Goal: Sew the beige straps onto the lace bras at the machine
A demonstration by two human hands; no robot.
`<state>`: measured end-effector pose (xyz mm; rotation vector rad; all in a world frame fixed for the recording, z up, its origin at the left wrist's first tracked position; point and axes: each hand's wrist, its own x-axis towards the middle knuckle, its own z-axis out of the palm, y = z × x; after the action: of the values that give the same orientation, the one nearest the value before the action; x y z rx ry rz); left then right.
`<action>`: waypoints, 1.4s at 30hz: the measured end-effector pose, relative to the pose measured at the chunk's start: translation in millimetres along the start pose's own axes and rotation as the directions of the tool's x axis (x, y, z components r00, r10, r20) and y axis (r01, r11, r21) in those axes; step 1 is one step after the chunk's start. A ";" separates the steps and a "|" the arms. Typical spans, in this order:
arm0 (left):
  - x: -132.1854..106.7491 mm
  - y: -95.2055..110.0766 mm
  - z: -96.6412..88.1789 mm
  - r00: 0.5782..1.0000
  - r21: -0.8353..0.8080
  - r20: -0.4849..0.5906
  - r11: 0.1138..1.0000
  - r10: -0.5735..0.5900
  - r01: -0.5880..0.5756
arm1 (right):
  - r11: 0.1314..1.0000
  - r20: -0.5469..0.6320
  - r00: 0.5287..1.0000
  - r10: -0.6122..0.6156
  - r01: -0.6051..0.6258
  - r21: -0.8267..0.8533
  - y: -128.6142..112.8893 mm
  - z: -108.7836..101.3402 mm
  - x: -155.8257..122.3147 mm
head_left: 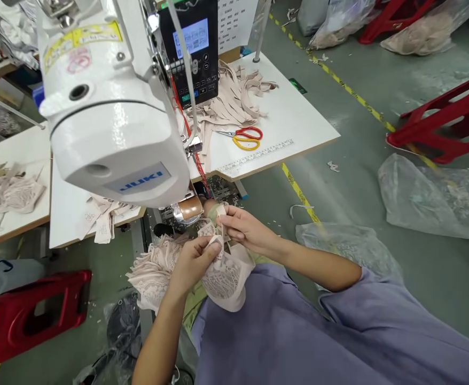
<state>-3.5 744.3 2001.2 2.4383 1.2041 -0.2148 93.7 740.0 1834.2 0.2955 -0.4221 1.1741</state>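
A beige lace bra (pixel 223 280) hangs over my lap, its moulded cup facing up. My left hand (pixel 196 259) pinches the bra's upper edge between thumb and fingers. Just above and to the right, my right hand (pixel 244 227) is closed on a narrow pale strap (pixel 221 214). Both hands are close together below the head of a white sewing machine (pixel 118 133). Beside my left wrist lies a bunched pile of similar beige lace pieces (pixel 156 272). How the strap meets the bra is partly hidden by my fingers.
On the white machine table (pixel 274 144) lie red-and-yellow scissors (pixel 247 138) and a heap of beige straps (pixel 234 99). A control panel (pixel 192 53) stands behind them. Red stools (pixel 446 120) and plastic bags (pixel 430 198) are on the floor at right.
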 end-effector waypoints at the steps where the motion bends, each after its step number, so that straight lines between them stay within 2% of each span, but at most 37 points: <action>1: 0.4 0.0 -0.3 1.000 0.017 0.023 1.000 -0.006 0.006 | 1.000 -0.012 1.000 -0.014 0.014 -0.011 -0.5 0.3 0.9; 5: 1.6 3.6 2.1 0.997 0.077 0.078 0.997 -0.019 0.013 | 0.998 -0.085 0.994 -0.066 0.066 -0.010 0.0 0.8 5.3; 8: 2.9 4.2 4.5 0.999 0.113 0.041 0.994 0.003 -0.007 | 0.997 -0.108 0.991 -0.078 0.079 0.005 5.6 -1.5 6.7; 10: 3.4 1.8 5.1 0.999 0.108 -0.019 0.994 0.028 -0.025 | 1.000 -0.019 1.000 0.004 -0.005 -0.029 11.9 -5.5 6.1; 13: 2.5 -3.1 4.6 0.995 0.093 -0.095 0.995 0.042 -0.033 | 0.978 0.130 0.980 0.149 -0.128 -0.163 19.8 -14.7 4.7; 14: 1.8 -4.4 4.3 0.991 0.100 -0.130 0.995 0.044 -0.031 | 0.973 0.121 0.983 0.138 -0.112 -0.202 20.1 -17.8 4.6; 18: -2.5 -5.0 3.1 0.958 0.181 -0.274 0.983 0.080 -0.030 | 0.958 -0.013 0.997 -0.073 0.067 -0.280 6.1 -25.1 3.8; 20: -4.2 -3.3 2.9 0.949 0.228 -0.298 0.973 0.100 -0.031 | 0.936 0.045 0.996 -0.071 0.082 -0.342 -4.7 -23.2 1.2; 23: -5.5 -0.5 4.1 0.947 0.287 -0.294 0.957 0.130 -0.043 | 0.862 0.198 0.980 -0.009 0.108 -0.495 -14.5 -14.5 -4.4; 25: -6.1 0.3 5.7 0.945 0.322 -0.293 0.946 0.143 -0.043 | 0.796 0.267 0.963 -0.029 0.184 -0.576 -15.6 -7.9 -6.7; 30: -9.2 -3.1 9.0 0.938 0.416 -0.294 0.908 0.184 -0.048 | 0.617 0.310 0.941 -0.135 0.325 -0.717 -13.7 0.2 -6.6; 34: -10.4 -4.2 6.1 0.940 0.448 -0.267 0.891 0.211 -0.073 | 0.540 0.338 0.922 -0.190 0.386 -0.748 -16.4 1.9 -7.8; 36: -8.8 -3.1 2.0 0.941 0.433 -0.237 0.893 0.241 -0.120 | 0.546 0.353 0.911 -0.214 0.411 -0.730 -18.2 2.7 -8.7; 40: -2.4 -7.1 -2.4 0.923 0.345 -0.129 0.889 0.363 -0.301 | 0.645 0.344 0.915 -0.210 0.394 -0.654 -22.0 3.2 -5.6; 42: -0.5 -15.3 1.2 0.907 0.311 -0.149 0.890 0.393 -0.334 | 0.703 0.323 0.928 -0.188 0.356 -0.615 -24.6 3.1 -0.3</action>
<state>-15.8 751.7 1995.8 2.9438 0.8052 -0.0156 116.0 729.5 1836.6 -0.1366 -0.9501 0.6251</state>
